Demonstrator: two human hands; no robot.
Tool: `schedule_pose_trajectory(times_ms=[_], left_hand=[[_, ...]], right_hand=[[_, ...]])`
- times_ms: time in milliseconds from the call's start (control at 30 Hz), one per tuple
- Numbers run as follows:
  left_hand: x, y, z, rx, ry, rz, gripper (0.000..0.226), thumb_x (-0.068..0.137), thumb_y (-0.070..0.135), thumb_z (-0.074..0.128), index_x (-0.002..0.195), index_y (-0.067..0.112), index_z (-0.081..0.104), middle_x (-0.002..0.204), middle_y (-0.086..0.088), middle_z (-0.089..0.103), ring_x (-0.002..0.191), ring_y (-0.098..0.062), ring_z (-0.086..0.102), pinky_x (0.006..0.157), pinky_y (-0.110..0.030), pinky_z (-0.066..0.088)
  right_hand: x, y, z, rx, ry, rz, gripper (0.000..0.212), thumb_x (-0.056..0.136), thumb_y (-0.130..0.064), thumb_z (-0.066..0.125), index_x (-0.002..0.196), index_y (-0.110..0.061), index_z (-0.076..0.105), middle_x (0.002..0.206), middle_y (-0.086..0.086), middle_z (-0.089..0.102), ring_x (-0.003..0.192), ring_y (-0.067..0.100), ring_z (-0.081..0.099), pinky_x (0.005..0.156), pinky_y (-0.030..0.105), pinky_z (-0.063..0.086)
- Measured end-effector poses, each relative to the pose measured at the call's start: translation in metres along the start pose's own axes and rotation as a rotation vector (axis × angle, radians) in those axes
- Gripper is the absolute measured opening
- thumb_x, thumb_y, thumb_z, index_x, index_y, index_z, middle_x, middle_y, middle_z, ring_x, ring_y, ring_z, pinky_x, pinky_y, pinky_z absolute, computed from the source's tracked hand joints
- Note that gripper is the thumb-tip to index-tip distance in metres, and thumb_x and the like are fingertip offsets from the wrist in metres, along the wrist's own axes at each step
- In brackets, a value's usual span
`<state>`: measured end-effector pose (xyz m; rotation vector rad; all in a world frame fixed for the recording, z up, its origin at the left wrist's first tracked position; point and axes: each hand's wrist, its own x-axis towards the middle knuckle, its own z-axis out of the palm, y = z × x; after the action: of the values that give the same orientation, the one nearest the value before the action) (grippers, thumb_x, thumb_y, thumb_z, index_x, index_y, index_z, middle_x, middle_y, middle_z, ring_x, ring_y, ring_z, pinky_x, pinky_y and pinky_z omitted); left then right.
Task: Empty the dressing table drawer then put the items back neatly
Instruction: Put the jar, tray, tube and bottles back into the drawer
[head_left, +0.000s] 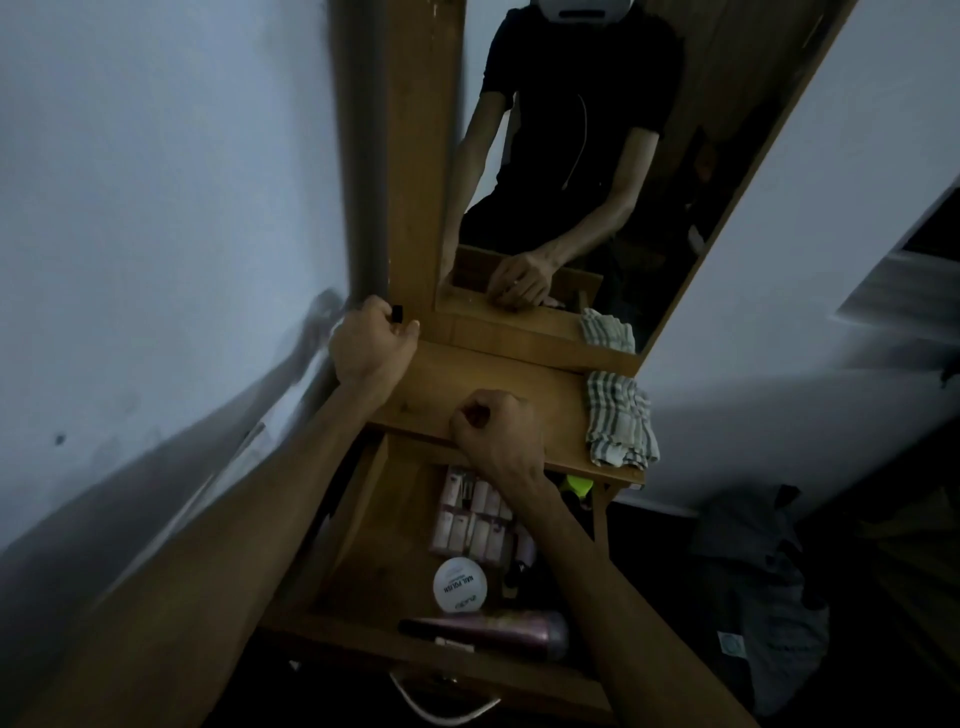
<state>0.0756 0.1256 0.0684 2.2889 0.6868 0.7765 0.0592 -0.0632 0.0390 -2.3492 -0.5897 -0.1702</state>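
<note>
The wooden drawer (374, 561) stands pulled open below the dressing table top (550, 395). Inside lie a pack of pink-and-white sachets (467, 514), a round white nail polish remover tub (460, 584), a pink tube with a dark cap (498, 631) along the front, and a yellow-green item (579, 484) at the back right. My left hand (371, 345) is at the table's back left corner, closed around a small black object (397, 313). My right hand (493, 431) is a fist over the table's front edge; whether it holds anything is hidden.
A checked cloth (621, 421) lies on the right end of the table top. The mirror (571, 156) rises behind it and reflects a person. A metal handle (441, 701) hangs on the drawer front. Dark clothing (753, 571) is piled at the right. A pale wall is at left.
</note>
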Motion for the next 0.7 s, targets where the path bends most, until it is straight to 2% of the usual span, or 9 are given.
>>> schedule_pose_trajectory(times_ms=[67, 133, 233, 367, 467, 567, 600, 700], left_hand=[[0.011, -0.001, 0.003, 0.068, 0.016, -0.006, 0.042, 0.086, 0.047, 0.070, 0.109, 0.013, 0.063, 0.094, -0.004, 0.070, 0.088, -0.024, 0.068, 0.079, -0.041, 0.057], [0.020, -0.002, 0.005, 0.103, 0.021, -0.020, 0.044, 0.087, 0.047, 0.070, 0.112, 0.011, 0.064, 0.100, -0.008, 0.071, 0.095, -0.027, 0.068, 0.084, -0.041, 0.055], [0.022, -0.003, 0.008, 0.089, -0.007, -0.019, 0.037, 0.090, 0.041, 0.068, 0.114, 0.012, 0.068, 0.102, -0.007, 0.073, 0.095, -0.026, 0.069, 0.075, -0.035, 0.052], [0.014, -0.008, 0.009, 0.035, -0.007, 0.017, 0.025, 0.092, 0.035, 0.068, 0.107, 0.015, 0.070, 0.094, -0.002, 0.074, 0.086, -0.021, 0.070, 0.066, -0.030, 0.051], [0.003, -0.010, 0.005, -0.019, -0.011, 0.055, 0.024, 0.090, 0.035, 0.069, 0.105, 0.016, 0.070, 0.094, 0.000, 0.074, 0.085, -0.018, 0.069, 0.070, -0.032, 0.057], [-0.013, -0.006, -0.003, -0.070, -0.013, 0.056, 0.025, 0.088, 0.035, 0.070, 0.105, 0.016, 0.070, 0.097, 0.001, 0.074, 0.088, -0.017, 0.068, 0.075, -0.034, 0.058], [-0.018, -0.005, -0.004, -0.078, -0.010, 0.069, 0.025, 0.088, 0.034, 0.071, 0.106, 0.016, 0.071, 0.098, 0.000, 0.074, 0.089, -0.017, 0.068, 0.076, -0.033, 0.057], [-0.039, -0.001, -0.013, -0.079, -0.009, 0.114, 0.026, 0.087, 0.035, 0.071, 0.106, 0.017, 0.070, 0.100, 0.000, 0.073, 0.091, -0.017, 0.067, 0.075, -0.031, 0.055]], right_hand=[[0.002, 0.005, 0.005, -0.011, 0.011, -0.011, 0.013, 0.082, -0.030, 0.065, 0.078, -0.020, 0.073, 0.075, -0.006, 0.070, 0.070, 0.010, 0.064, 0.064, 0.037, 0.058], [0.004, 0.011, 0.010, -0.016, 0.024, -0.032, 0.014, 0.081, -0.031, 0.065, 0.079, -0.021, 0.073, 0.079, -0.004, 0.070, 0.072, 0.011, 0.065, 0.064, 0.038, 0.058], [0.002, 0.017, 0.013, -0.010, 0.041, -0.070, 0.011, 0.083, -0.029, 0.066, 0.083, -0.020, 0.073, 0.085, -0.003, 0.068, 0.075, 0.011, 0.063, 0.064, 0.032, 0.056], [-0.001, 0.022, 0.013, 0.016, 0.056, -0.090, 0.008, 0.086, -0.025, 0.069, 0.086, -0.018, 0.074, 0.088, -0.002, 0.068, 0.076, 0.007, 0.059, 0.064, 0.020, 0.048], [-0.003, 0.024, 0.012, 0.051, 0.063, -0.095, 0.007, 0.086, -0.021, 0.070, 0.090, -0.018, 0.075, 0.091, -0.001, 0.069, 0.079, 0.009, 0.062, 0.066, 0.021, 0.051], [-0.007, 0.025, 0.010, 0.052, 0.068, -0.104, 0.009, 0.086, -0.019, 0.069, 0.093, -0.018, 0.075, 0.093, -0.002, 0.069, 0.080, 0.007, 0.062, 0.066, 0.013, 0.047], [-0.008, 0.025, 0.009, 0.050, 0.066, -0.105, 0.010, 0.087, -0.019, 0.069, 0.094, -0.018, 0.075, 0.094, -0.002, 0.069, 0.081, 0.007, 0.062, 0.066, 0.013, 0.048], [-0.013, 0.024, 0.006, 0.045, 0.055, -0.113, 0.012, 0.087, -0.019, 0.068, 0.095, -0.017, 0.076, 0.096, -0.001, 0.069, 0.084, 0.010, 0.064, 0.071, 0.026, 0.056]])
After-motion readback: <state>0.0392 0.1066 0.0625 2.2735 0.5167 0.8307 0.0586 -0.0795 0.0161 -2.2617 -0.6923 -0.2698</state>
